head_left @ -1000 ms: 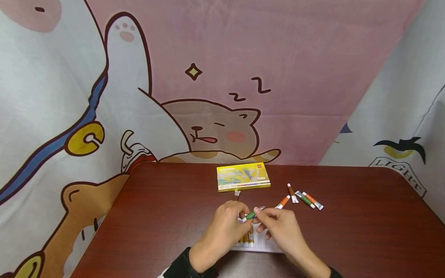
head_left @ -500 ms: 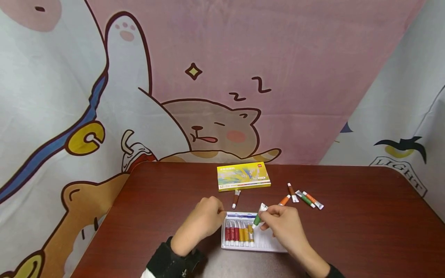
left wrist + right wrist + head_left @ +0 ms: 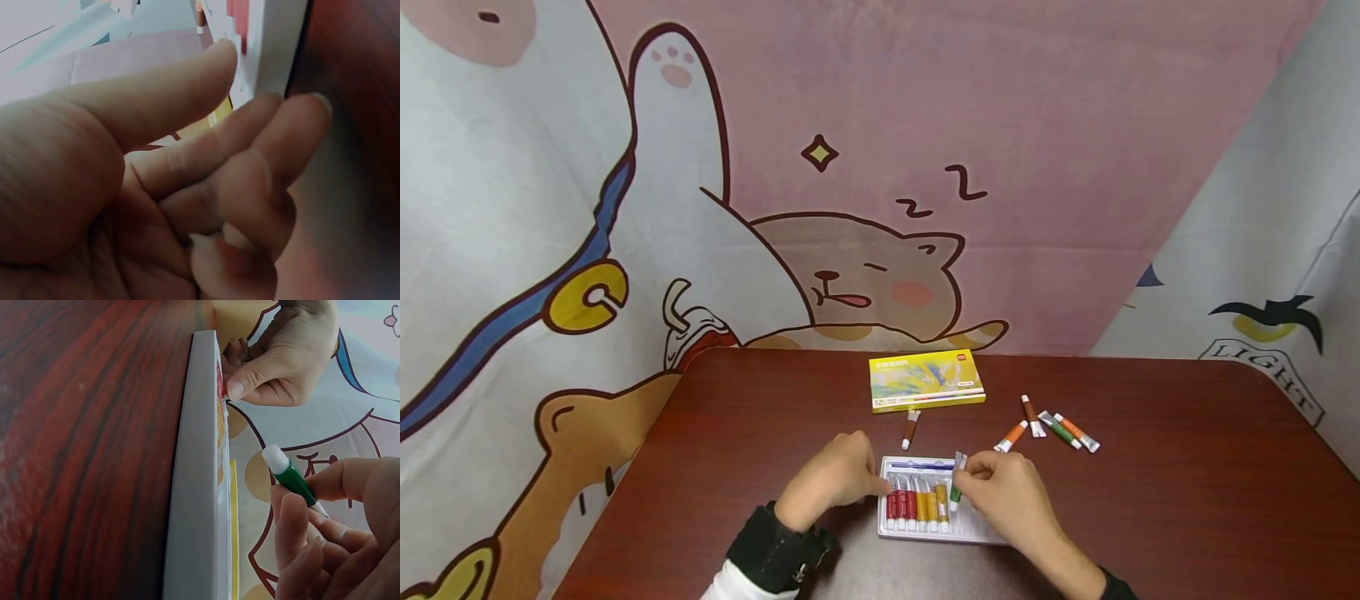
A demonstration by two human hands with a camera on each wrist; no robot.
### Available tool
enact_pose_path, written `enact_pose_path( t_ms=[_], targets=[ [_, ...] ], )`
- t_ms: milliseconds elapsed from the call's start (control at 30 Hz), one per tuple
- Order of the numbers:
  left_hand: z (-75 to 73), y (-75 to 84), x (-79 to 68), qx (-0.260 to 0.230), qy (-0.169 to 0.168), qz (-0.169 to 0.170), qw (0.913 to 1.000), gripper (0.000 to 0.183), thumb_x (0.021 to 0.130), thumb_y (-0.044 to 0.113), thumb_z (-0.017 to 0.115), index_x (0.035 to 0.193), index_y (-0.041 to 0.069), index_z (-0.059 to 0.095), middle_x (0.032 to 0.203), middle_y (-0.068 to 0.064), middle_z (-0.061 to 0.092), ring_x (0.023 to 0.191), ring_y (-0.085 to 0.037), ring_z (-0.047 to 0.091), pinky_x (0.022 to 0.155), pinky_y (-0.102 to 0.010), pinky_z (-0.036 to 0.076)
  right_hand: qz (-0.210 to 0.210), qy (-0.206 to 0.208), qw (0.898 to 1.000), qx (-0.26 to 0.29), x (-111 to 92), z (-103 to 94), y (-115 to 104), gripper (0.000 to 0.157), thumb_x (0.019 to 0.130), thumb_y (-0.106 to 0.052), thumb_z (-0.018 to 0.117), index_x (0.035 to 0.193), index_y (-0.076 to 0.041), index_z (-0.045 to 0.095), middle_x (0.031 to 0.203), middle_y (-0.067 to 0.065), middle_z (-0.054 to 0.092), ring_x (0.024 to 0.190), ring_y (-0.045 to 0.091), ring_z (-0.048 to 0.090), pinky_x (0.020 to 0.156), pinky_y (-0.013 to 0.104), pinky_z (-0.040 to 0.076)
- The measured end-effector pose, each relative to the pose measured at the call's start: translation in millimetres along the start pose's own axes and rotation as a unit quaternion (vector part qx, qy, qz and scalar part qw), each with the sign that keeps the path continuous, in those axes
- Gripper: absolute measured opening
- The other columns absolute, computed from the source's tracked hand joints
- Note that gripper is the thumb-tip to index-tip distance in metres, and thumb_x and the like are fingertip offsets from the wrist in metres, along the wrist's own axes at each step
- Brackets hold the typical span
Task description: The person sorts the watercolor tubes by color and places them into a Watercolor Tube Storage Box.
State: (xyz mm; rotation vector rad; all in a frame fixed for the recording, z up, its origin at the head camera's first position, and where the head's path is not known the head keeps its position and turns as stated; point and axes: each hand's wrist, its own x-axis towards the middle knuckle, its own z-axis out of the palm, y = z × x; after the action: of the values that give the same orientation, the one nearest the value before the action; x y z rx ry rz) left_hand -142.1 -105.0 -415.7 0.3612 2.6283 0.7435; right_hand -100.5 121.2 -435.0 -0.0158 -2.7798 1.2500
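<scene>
Tray (image 3: 966,527) holds six paint tubes (image 3: 921,505); five loose tubes (image 3: 1061,430) are left on the bench (image 3: 1187,483); right hand (image 3: 1011,493) pinches a green tube (image 3: 955,495); left hand (image 3: 827,481), at the tray's edge, grips unclearly.

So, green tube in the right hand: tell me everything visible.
The green tube is slim, with a glossy green body, white cap and flattened, foil-like silvery tail. The right hand pinches it between thumb and fingers, partly covering it. It's tilted, cap lower and nearer the person, above the white tray, just right of the ochre tube. Any print is unreadable.
</scene>
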Motion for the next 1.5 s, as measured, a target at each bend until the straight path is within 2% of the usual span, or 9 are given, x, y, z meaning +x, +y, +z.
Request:
enact_pose_path(
  t_ms=[167, 300, 400, 533, 633, 900, 1033, 1233, 1500],
  targets=[
    [2.4, -2.0, 0.8, -0.011, -0.017, 0.001, 0.9998, 0.031, 0.073, 0.026, 0.08, 0.052, 0.011, 0.064, 0.046, -0.006, 0.06, 0.043, -0.015, 0.052, 0.041, -0.027, 0.034, -0.012, -0.004, 1.0, -0.025, -0.6, 3.1, 1.5, 0.012, 0.07, -0.018, 0.07, 0.062, -0.026, 0.066, 0.053, -0.015, 0.055, 0.045, 0.005, 0.039, 0.042, 0.025, 0.032],
    [2.7, -2.1, 1.1, -0.015, -0.026, -0.001, 0.9995, 0.032, 0.074, 0.025, 0.079, 0.05, 0.01, 0.064, 0.048, -0.007, 0.062, 0.042, -0.015, 0.052, 0.04, -0.026, 0.031, -0.016, -0.014, 0.999, -0.047, -0.8, 5.3, 2.6, 0.012, 0.07, -0.02, 0.072, 0.062, -0.028, 0.067, 0.052, -0.016, 0.051, 0.046, 0.004, 0.038, 0.043, 0.026, 0.032],
    [2.9, -1.5, 1.5, -0.015, -0.03, 0.0, 0.9994, 0.032, 0.075, 0.024, 0.078, 0.05, 0.011, 0.064, 0.048, -0.005, 0.062, 0.041, -0.014, 0.051, 0.039, -0.026, 0.03, -0.02, -0.027, 0.998, -0.06, -1.2, 5.7, 3.0, 0.018, 0.071, -0.019, 0.071, 0.058, -0.028, 0.063, 0.047, -0.017, 0.042, 0.045, 0.003, 0.031, 0.042, 0.024, 0.024],
    [3.0, -0.9, 2.2, -0.012, -0.032, 0.002, 0.9994, 0.032, 0.075, 0.024, 0.078, 0.05, 0.011, 0.064, 0.048, -0.005, 0.061, 0.04, -0.013, 0.05, 0.039, -0.025, 0.029, -0.029, -0.041, 0.995, -0.083, -1.9, 5.8, 3.8, 0.032, 0.071, -0.017, 0.069, 0.047, -0.026, 0.05, 0.044, -0.017, 0.028, 0.044, 0.002, 0.023, 0.042, 0.024, 0.016],
    [3.2, -0.9, 2.6, -0.01, -0.032, 0.003, 0.9994, 0.032, 0.075, 0.024, 0.078, 0.05, 0.011, 0.064, 0.048, -0.005, 0.061, 0.04, -0.013, 0.049, 0.039, -0.025, 0.029, -0.039, -0.05, 0.994, -0.094, -2.6, 6.7, 5.0, 0.038, 0.071, -0.017, 0.068, 0.043, -0.024, 0.043, 0.044, -0.017, 0.023, 0.043, 0.002, 0.02, 0.042, 0.024, 0.014],
    [4.5, -1.9, 3.0, -0.01, -0.03, 0.002, 0.9995, 0.032, 0.074, 0.024, 0.078, 0.049, 0.012, 0.063, 0.046, -0.004, 0.06, 0.04, -0.012, 0.05, 0.038, -0.025, 0.028, -0.055, -0.045, 0.992, -0.1, -2.6, 11.9, 8.7, 0.044, 0.07, -0.018, 0.07, 0.041, -0.026, 0.037, 0.043, -0.018, 0.022, 0.043, 0.001, 0.019, 0.041, 0.024, 0.014],
    [4.8, -2.2, 2.4, -0.012, -0.03, 0.002, 0.9995, 0.032, 0.075, 0.023, 0.078, 0.049, 0.011, 0.063, 0.047, -0.004, 0.061, 0.04, -0.013, 0.051, 0.038, -0.025, 0.029, -0.058, -0.053, 0.99, -0.117, -3.0, 14.4, 9.5, 0.047, 0.073, -0.025, 0.072, 0.04, -0.028, 0.038, 0.041, -0.019, 0.025, 0.041, 0.002, 0.024, 0.039, 0.024, 0.017],
    [3.6, -1.6, 1.1, -0.011, -0.028, 0.003, 0.9995, 0.032, 0.075, 0.023, 0.078, 0.049, 0.012, 0.064, 0.048, -0.004, 0.061, 0.04, -0.013, 0.051, 0.039, -0.025, 0.029, -0.061, -0.062, 0.987, -0.139, -4.4, 14.3, 8.8, 0.036, 0.074, -0.034, 0.076, 0.047, -0.03, 0.052, 0.045, -0.019, 0.043, 0.043, 0.004, 0.038, 0.039, 0.028, 0.032],
    [3.5, -1.3, 2.1, -0.006, -0.034, -0.003, 0.9994, 0.032, 0.075, 0.024, 0.078, 0.049, 0.012, 0.064, 0.047, -0.004, 0.061, 0.04, -0.013, 0.049, 0.039, -0.026, 0.028, -0.08, -0.108, 0.981, -0.141, -6.8, 5.8, 5.8, 0.038, 0.075, -0.03, 0.076, 0.049, -0.026, 0.049, 0.048, -0.014, 0.044, 0.044, 0.005, 0.038, 0.04, 0.028, 0.032]
  ],
)
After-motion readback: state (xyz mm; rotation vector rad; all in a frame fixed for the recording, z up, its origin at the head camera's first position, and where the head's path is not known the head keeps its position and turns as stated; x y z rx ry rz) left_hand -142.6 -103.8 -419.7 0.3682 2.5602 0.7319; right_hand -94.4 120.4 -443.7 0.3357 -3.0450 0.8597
